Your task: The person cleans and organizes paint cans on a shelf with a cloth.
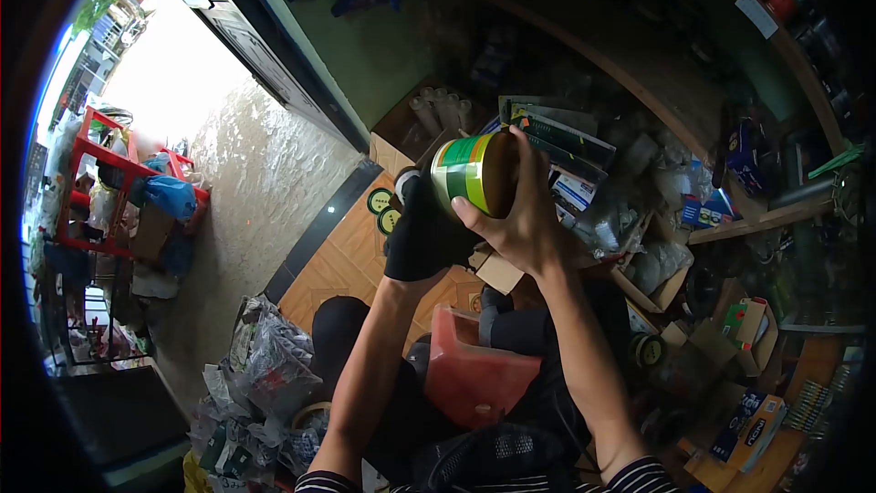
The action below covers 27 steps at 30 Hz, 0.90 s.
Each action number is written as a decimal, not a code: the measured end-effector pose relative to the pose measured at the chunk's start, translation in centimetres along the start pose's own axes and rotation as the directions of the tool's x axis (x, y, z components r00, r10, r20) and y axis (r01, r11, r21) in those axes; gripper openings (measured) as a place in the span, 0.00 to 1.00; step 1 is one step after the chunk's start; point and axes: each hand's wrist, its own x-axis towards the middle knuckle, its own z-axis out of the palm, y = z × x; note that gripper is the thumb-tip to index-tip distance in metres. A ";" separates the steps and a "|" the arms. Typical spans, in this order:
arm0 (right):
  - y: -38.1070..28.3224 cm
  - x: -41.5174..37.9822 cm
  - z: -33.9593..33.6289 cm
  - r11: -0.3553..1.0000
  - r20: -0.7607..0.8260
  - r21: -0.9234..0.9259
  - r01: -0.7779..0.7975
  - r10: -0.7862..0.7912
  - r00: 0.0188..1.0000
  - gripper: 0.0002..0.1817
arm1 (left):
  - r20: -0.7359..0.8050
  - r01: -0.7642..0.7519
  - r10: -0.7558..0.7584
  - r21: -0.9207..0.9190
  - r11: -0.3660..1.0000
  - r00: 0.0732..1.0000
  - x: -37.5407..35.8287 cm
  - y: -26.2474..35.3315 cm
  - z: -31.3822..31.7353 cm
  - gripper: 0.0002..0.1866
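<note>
Both hands hold up a shiny cylinder (464,170) with a green, yellow and white wrap and a brown end. My left hand (427,233), in a black glove, is closed against its left and lower side. My bare right hand (529,210) grips the brown end, thumb on the wrap and fingers curled behind it. Beyond the glove, round dark discs with yellow-green rings (390,220) lie on the tiled floor. A red plastic piece (474,374) sits low between my legs, below the forearms.
Crumpled plastic bags (265,347) pile up on the left. Opened cardboard boxes (750,333) and packaged goods crowd the right side beneath wooden shelving (630,73). A doorway at upper left leads to bright pavement (228,128), where a red rack (128,173) stands.
</note>
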 end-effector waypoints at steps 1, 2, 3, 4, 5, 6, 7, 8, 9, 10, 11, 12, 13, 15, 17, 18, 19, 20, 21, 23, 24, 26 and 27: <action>0.3 -0.1 0.0 1.000 0.011 -0.023 -0.008 0.009 1.000 0.61 | -0.047 -0.010 0.006 -0.072 0.997 0.999 0.3 0.0 0.0 0.37; 0.5 -0.7 0.2 0.996 0.023 -0.061 0.060 -0.059 0.998 0.61 | -0.065 -0.046 0.037 -0.147 0.988 0.997 0.1 -0.8 0.5 0.37; 0.5 -1.4 0.4 0.987 0.036 -0.096 0.131 -0.129 0.991 0.61 | -0.087 -0.085 0.068 -0.219 0.972 0.994 0.1 -1.7 0.9 0.37; -0.3 -1.8 0.5 0.990 0.132 -0.100 0.101 -0.087 0.987 0.61 | 0.001 -0.037 0.043 -0.490 0.871 0.999 -0.4 -3.6 2.0 0.32; -0.5 -2.4 0.9 0.982 0.163 -0.069 0.174 -0.161 0.973 0.63 | 0.089 0.053 0.018 -0.734 0.677 0.996 -1.0 -5.4 3.0 0.27; -0.7 -2.3 1.2 0.973 0.165 -0.070 0.222 -0.208 0.964 0.64 | 0.177 0.161 -0.006 -0.880 0.447 0.984 -1.5 -7.2 3.9 0.23; -0.8 -2.4 1.4 0.961 0.165 -0.070 0.267 -0.253 0.953 0.65 | 0.218 0.218 -0.020 -0.965 0.148 0.976 -1.3 -6.7 3.8 0.21; -0.9 -2.2 1.4 0.963 0.138 -0.051 0.266 -0.257 0.957 0.66 | 0.199 0.196 -0.002 -0.965 0.176 0.980 -1.0 -6.2 3.8 0.23; -1.0 -1.8 1.3 0.964 0.071 -0.084 0.254 -0.248 0.966 0.64 | -0.010 -0.037 0.043 -0.695 0.718 0.999 -1.7 -5.2 4.1 0.25; -1.1 -1.4 0.9 0.976 0.025 -0.102 0.190 -0.189 0.982 0.64 | 0.065 0.112 -0.111 -0.858 0.501 0.992 -1.3 -3.0 3.4 0.28; -1.0 -0.9 0.4 0.985 -0.023 -0.119 0.127 -0.131 0.991 0.63 | 0.013 0.054 -0.056 -0.529 0.847 0.998 -1.0 -1.5 2.1 0.30; -0.2 -0.4 0.3 0.995 -0.104 -0.077 0.058 -0.066 0.992 0.63 | -0.039 -0.003 0.000 -0.076 0.997 0.999 -0.6 0.0 0.8 0.33; -0.5 0.0 -0.4 0.998 -0.091 0.030 -0.063 0.066 0.994 0.62 | -0.161 -0.309 0.329 0.141 0.941 0.930 0.5 0.6 0.1 0.37; 1.2 -0.2 -0.5 0.978 -0.091 0.162 -0.134 0.150 0.985 0.60 | -0.097 -0.293 0.338 0.316 0.902 0.936 2.3 2.9 -2.6 0.31; 2.1 -0.4 -0.4 0.865 -0.080 0.465 -0.188 0.252 0.964 0.55 | -0.139 -0.216 0.195 -0.160 0.963 0.971 3.1 4.8 -4.2 0.23; 1.6 -0.5 -1.0 0.793 -0.036 0.564 -0.230 0.302 0.953 0.53 | -0.158 -0.175 0.122 -0.386 0.906 0.980 3.6 5.7 -5.0 0.19; 0.1 -0.2 -1.9 0.706 0.018 0.654 -0.273 0.346 0.938 0.51 | -0.092 -0.277 0.274 -0.023 0.961 0.957 4.7 6.3 -7.0 0.16; -0.2 -0.2 -2.0 0.701 -0.034 0.680 -0.216 0.323 0.946 0.45 | -0.073 -0.320 0.341 0.207 0.925 0.937 4.9 5.2 -7.0 0.13; -0.4 -0.2 -2.3 0.679 -0.001 0.699 -0.222 0.312 0.950 0.40 | -0.054 -0.347 0.406 0.425 0.836 0.912 4.9 4.1 -6.9 0.11; -0.6 -0.5 -2.3 0.671 0.052 0.702 -0.239 0.286 0.957 0.36 | -0.216 -0.260 0.462 0.594 0.762 0.860 3.1 -1.6 -3.4 0.10; -0.8 -0.6 -2.1 0.691 0.044 0.686 -0.227 0.272 0.961 0.36 | -0.349 -0.257 0.311 0.193 0.947 0.884 2.4 -1.9 -2.9 0.14; -1.3 -0.6 -1.6 0.725 0.009 0.662 -0.187 0.242 0.970 0.35 | -0.371 -0.210 -0.055 -0.636 0.743 0.927 1.2 -1.6 -2.1 0.22; -1.2 -0.4 -1.4 0.674 -0.006 0.725 -0.140 0.210 0.978 0.36 | -0.258 -0.162 -0.204 -0.903 0.397 0.944 1.1 -1.5 -2.0 0.26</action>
